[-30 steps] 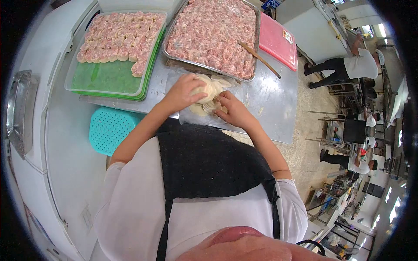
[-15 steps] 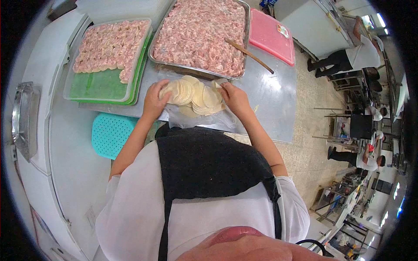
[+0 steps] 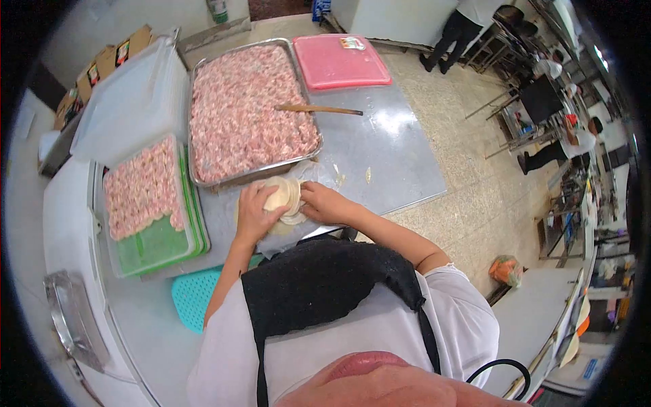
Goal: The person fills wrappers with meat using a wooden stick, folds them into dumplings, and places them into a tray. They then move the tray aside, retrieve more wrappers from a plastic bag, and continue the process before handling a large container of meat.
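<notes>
Round pale dough wrappers [image 3: 278, 197] lie stacked at the near edge of the metal table. My left hand [image 3: 256, 209] is curled around their left side, thumb over the top. At their right edge, the bent fingers of my right hand [image 3: 319, 202] press against the wrappers. Just beyond is a large metal tray of minced meat [image 3: 247, 108] with a wooden stick [image 3: 319, 108] lying across its right side. To the left, a clear tray [image 3: 125, 263] with a green base holds rows of filled dumplings [image 3: 142, 186].
A pink lid [image 3: 339, 61] lies at the table's back right. Clear stacked containers [image 3: 135, 102] stand at the back left. A turquoise perforated basket [image 3: 196, 295] sits below the table's edge. Other people [image 3: 461, 30] stand farther off at the right.
The view has turned, shifting the table in the picture. My hands have come closer together, and the wrappers that were fanned out are now gathered into a tighter pile.
</notes>
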Available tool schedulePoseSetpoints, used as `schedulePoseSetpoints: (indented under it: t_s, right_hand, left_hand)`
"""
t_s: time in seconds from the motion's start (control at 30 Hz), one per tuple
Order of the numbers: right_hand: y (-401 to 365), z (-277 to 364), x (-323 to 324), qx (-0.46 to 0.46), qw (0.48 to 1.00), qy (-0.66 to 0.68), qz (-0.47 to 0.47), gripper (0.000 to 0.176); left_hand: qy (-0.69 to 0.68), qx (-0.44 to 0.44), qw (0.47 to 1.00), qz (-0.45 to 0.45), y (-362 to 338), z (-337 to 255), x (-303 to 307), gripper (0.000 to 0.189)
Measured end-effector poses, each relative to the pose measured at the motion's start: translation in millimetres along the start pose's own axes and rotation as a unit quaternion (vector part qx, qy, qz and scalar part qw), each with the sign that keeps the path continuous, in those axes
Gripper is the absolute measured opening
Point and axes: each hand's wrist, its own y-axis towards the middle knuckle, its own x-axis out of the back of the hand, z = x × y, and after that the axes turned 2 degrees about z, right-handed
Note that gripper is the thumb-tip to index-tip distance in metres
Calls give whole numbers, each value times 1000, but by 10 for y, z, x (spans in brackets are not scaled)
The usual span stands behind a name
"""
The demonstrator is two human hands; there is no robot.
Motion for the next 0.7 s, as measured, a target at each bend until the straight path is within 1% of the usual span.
schedulePoseSetpoints:
  t_s: [0.07,0.1,0.17,0.2,0.27,0.3,0.33,0.4,0.43,0.47,0.53,0.57,0.63,0.67,0.7]
  right_hand:
    - [39,-55,93,-24,997,28,73,42]
    - [57,-61,112,-25,997,24,63,42]
    - [89,-17,85,-70,997,34,-2,41]
    - [123,24,71,-69,997,31,-12,41]
    - [181,161,47,-38,995,44,-76,40]
    - [190,292,107,-36,996,63,-54,41]
    - [195,303,50,-32,996,60,-61,41]
    - [238,232,-89,81,995,-54,-22,47]
    - [281,142,-121,91,994,-56,-5,55]
    - [332,31,-128,92,994,-60,-11,55]
    - [448,-180,-74,80,992,19,90,58]
    - [493,-223,12,81,993,17,84,58]
    - [532,-190,276,104,971,-19,214,60]
    - [529,-96,345,99,973,-19,207,60]
    - [553,61,416,105,980,-26,168,60]
  left_hand:
    - [0,15,999,-32,-98,97,34,33]
    - [2,3,999,-32,-181,195,19,33]
    - [-39,100,991,-85,-313,394,-26,23]
    - [-37,90,992,-85,-297,393,10,23]
    - [-50,81,993,-66,-261,370,115,16]
    - [-43,82,995,-24,-257,372,189,19]
    - [-39,75,996,-26,-246,357,241,19]
    - [-89,89,992,22,-223,306,342,27]
    - [-46,81,996,13,-213,200,428,37]
    - [-43,74,996,12,-257,145,488,37]
    - [87,137,986,27,-437,97,560,40]
    - [90,131,987,27,-538,116,560,40]
    - [74,181,978,77,-704,185,506,41]
    - [76,174,978,82,-752,232,458,41]
    - [66,152,985,45,-781,291,397,37]
